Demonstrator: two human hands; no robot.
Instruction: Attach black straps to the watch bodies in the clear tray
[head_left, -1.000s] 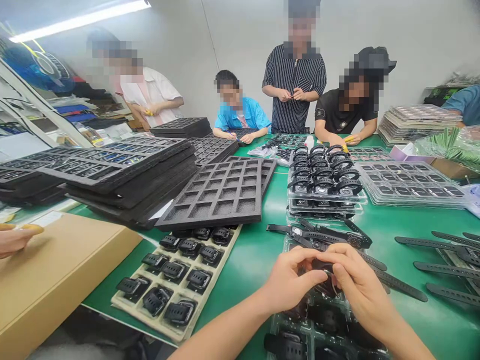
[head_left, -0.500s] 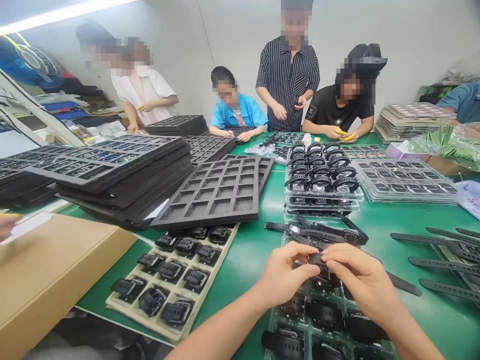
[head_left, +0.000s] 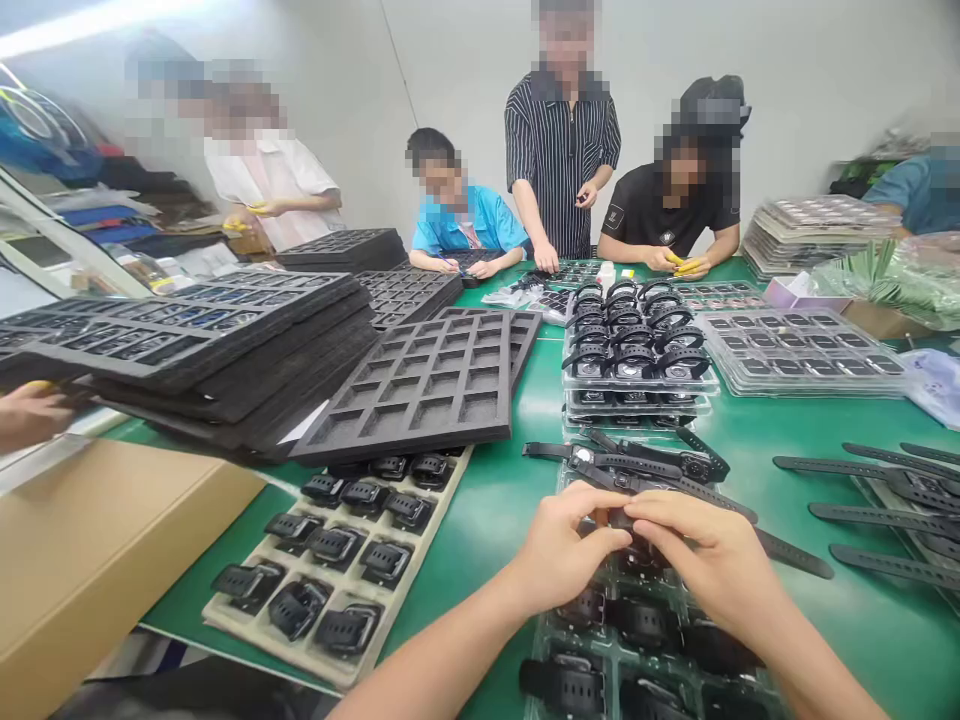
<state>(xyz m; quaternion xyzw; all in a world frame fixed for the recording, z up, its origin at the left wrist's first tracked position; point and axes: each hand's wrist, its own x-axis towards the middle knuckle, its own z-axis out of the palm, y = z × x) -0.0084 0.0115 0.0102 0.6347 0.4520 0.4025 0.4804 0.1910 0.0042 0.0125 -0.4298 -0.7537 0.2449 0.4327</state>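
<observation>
My left hand (head_left: 564,550) and my right hand (head_left: 701,550) meet over a clear plastic tray (head_left: 613,640), both pinching a black smartwatch (head_left: 621,518) between thumbs and fingers. Most of that watch is hidden behind the fingers. Below them, black watches with looped straps (head_left: 643,622) sit in the tray's pockets. Just beyond my hands, several watches with straps laid out straight (head_left: 637,462) lie loosely across the tray's far end.
Left stands a beige tray (head_left: 360,672) of watches, partly under an empty black foam tray (head_left: 401,440). Stacked foam trays (head_left: 247,400) and a cardboard box (head_left: 127,560) are farther left. Clear trays of watches (head_left: 637,375) stand ahead; unlooped straps (head_left: 885,515) lie right. Co-workers sit and stand across.
Both hands keep hold of the watch, with little finger movement. The view has shifted slightly. Across the table, the standing person in stripes has lowered one hand to the table.
</observation>
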